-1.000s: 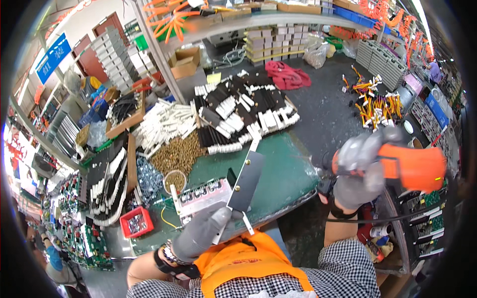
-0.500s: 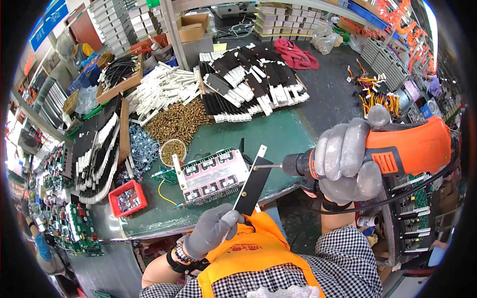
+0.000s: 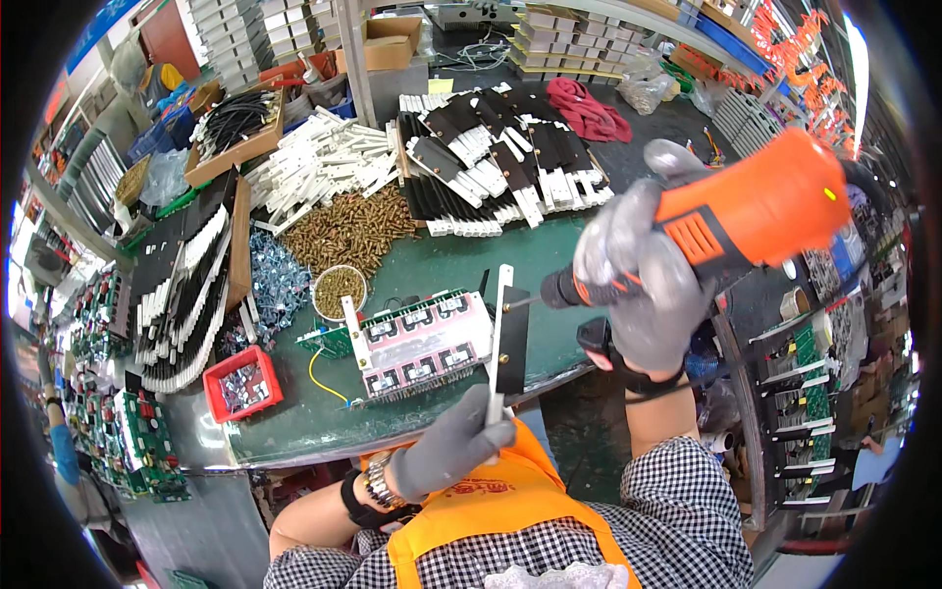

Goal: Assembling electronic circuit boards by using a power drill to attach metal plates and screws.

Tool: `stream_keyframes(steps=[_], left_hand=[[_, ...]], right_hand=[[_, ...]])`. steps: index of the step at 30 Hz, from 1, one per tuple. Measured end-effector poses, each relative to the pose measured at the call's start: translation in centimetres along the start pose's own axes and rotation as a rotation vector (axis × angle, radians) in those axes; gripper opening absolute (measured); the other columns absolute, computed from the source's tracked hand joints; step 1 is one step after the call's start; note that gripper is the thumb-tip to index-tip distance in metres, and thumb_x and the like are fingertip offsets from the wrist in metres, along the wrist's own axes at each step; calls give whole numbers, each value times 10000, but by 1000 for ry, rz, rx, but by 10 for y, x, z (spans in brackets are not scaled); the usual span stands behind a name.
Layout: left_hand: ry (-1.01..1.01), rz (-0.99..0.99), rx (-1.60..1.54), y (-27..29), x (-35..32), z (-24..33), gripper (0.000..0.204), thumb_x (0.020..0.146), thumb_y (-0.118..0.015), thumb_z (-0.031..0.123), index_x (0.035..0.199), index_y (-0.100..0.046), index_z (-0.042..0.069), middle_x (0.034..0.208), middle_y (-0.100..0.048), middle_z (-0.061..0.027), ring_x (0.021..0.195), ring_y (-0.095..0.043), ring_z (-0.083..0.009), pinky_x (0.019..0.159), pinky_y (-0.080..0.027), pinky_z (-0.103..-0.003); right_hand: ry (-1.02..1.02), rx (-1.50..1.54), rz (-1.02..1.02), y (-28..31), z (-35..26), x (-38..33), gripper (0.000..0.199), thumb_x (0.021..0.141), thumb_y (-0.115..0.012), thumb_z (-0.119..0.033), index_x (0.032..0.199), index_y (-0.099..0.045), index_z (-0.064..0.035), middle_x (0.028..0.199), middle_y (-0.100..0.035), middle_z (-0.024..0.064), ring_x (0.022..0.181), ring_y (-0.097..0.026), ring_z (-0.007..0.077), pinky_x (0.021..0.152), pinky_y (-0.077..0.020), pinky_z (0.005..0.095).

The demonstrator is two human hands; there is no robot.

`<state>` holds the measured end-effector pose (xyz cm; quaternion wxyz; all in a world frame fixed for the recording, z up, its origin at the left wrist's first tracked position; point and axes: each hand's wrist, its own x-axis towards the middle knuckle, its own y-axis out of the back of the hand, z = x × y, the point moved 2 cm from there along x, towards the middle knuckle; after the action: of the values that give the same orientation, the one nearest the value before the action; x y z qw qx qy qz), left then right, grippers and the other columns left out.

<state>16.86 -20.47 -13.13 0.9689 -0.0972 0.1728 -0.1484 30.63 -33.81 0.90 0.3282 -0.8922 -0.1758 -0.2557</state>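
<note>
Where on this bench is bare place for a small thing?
Bare green surface lies between the circuit assembly and black-and-white strips, and right of the red bin. Crowded: left rear, with brass pieces, white bars.

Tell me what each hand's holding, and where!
Left hand: black-and-white strip, by its lower end. Right hand: orange power driver, around its front part.

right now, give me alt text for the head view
A grey-gloved right hand points an orange power driver at a flat black and white strip held in the grey-gloved left hand, beside a green workbench.
</note>
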Motion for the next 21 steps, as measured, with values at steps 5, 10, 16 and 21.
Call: stream_keyframes(steps=[5, 10, 16, 21], left_hand=[[-88, -87, -98, -19, 33, -19, 418, 936, -618, 128, 1265, -377, 38, 968, -515, -24, 811, -489, -79, 685, -447, -240], [-93, 90, -141, -31, 44, -28, 525, 904, -643, 74, 1339, -350, 53, 948, -509, -27, 761, -499, -80, 614, -445, -227], [-72, 109, -241, -35, 55, -32, 536, 903, -629, 60, 1354, -339, 52, 927, -520, -39, 735, -516, -84, 583, -462, -230], [-59, 87, -279, -35, 58, -34, 519, 902, -637, 73, 1331, -348, 37, 922, -528, -43, 747, -532, -88, 597, -480, -233]], right_hand=[[41, -25, -143, 36, 21, 12, 466, 838, -557, -18, 1275, -395, -30, 721, -512, 38, 601, -522, 137, 562, -470, 321], [43, 38, -148, 45, 39, 19, 492, 833, -572, -65, 1285, -380, -34, 692, -495, 34, 573, -530, 158, 533, -461, 325], [8, 72, -218, 46, 46, 25, 488, 845, -564, -85, 1298, -390, -30, 696, -489, 38, 573, -529, 161, 523, -457, 319], [-83, 0, -301, 24, 52, 36, 483, 839, -538, -3, 1299, -389, -9, 706, -508, 48, 570, -537, 157, 535, -480, 321]])
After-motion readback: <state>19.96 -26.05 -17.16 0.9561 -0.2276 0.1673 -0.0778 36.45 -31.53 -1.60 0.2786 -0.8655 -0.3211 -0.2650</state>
